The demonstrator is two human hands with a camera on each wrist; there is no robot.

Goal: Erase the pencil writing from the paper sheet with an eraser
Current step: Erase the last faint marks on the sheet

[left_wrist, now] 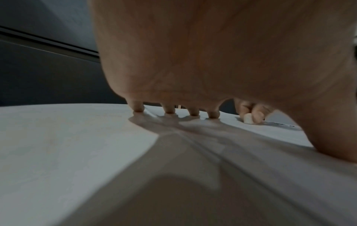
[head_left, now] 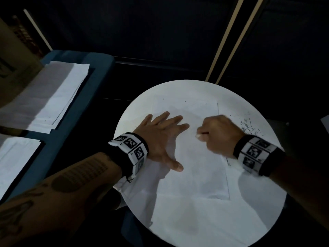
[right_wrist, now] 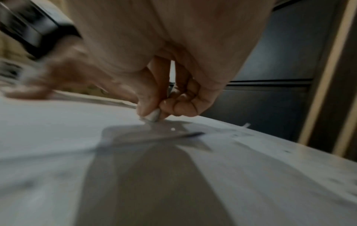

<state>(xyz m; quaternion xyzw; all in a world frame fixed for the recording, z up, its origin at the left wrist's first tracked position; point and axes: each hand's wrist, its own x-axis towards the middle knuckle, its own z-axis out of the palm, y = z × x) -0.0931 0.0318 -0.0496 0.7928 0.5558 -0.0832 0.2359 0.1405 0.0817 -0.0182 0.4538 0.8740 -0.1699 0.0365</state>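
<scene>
Right grip (head_left: 216, 134) on eraser (right_wrist: 152, 116), round white table (head_left: 258, 220), dark room.

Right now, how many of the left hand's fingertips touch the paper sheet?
5: four fingertips in a row on the paper sheet, plus the thumb nearer the person. The left hand lies flat.

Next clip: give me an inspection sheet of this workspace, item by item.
Surface: round white table, lit.
Job's things: white paper sheet flat on it; small white eraser tip on the sheet.
Clutter: dark eraser crumbs right of the sheet.
Grippers: left hand flat, fingers spread, pressing the sheet; right hand pinches the eraser.
Cables: nothing seen.
Surroundings: blue seat with stacked white papers; dark room.
</scene>
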